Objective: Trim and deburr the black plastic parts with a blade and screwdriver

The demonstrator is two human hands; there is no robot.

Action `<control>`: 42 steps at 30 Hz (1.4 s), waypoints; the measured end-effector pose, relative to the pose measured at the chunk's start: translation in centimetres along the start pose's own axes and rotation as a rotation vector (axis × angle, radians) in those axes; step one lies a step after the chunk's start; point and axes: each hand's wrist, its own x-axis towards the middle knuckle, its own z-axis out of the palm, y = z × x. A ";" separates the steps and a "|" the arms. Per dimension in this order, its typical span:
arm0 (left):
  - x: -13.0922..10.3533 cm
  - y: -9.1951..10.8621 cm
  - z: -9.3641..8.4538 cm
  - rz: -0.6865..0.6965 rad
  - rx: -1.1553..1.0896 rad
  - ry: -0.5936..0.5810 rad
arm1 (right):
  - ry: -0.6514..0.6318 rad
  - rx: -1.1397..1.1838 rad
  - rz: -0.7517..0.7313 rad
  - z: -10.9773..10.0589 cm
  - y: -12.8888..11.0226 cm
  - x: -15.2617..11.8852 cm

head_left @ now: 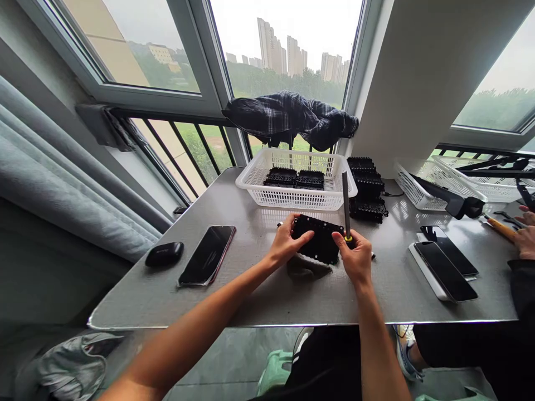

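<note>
My left hand [285, 244] grips the left end of a flat black plastic panel [321, 240], its thumb lying across the face. The panel is tilted up just over the table, with small pale holes along its edges. My right hand [356, 257] has its thumb on the panel's right end. That same hand also holds a hand file [346, 203] upright, a long dark flat blade with a yellow ring at the handle. A dark patch [307, 268] shows on the table below the panel. Behind, a white plastic basket [295, 197] contains black ribbed parts [281, 177].
More black parts [366, 186] are stacked right of the basket. Phones [208, 255] [447, 271] and a black case [164, 254] lie on the grey table [251, 303]. At the right edge, a co-worker's hand [525, 236] is near a yellow-handled tool [500, 227] and white baskets [434, 186].
</note>
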 end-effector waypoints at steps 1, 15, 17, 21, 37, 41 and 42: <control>0.0 0.0 0.0 0.024 0.073 0.016 | -0.022 0.016 -0.001 0.2 -0.1 -0.1; 0.9 -1.2 -0.4 -0.041 -0.184 -0.080 | -0.003 0.189 0.075 0.2 0.4 0.0; 1.1 -1.7 -0.2 -0.038 -0.220 -0.014 | -0.002 0.217 0.110 0.1 0.4 0.0; 1.5 -2.4 -0.1 -0.089 -0.376 0.167 | -0.105 0.252 0.138 0.2 -0.3 -0.2; 0.5 -0.5 0.0 -0.243 -0.310 -0.179 | 0.053 0.387 0.225 0.4 0.6 0.1; 0.2 -0.2 0.2 -0.188 -0.203 -0.203 | -0.064 0.265 0.195 0.2 0.3 -0.1; 0.2 -0.2 0.2 -0.161 -0.187 -0.178 | -0.084 0.235 0.185 0.1 0.2 -0.1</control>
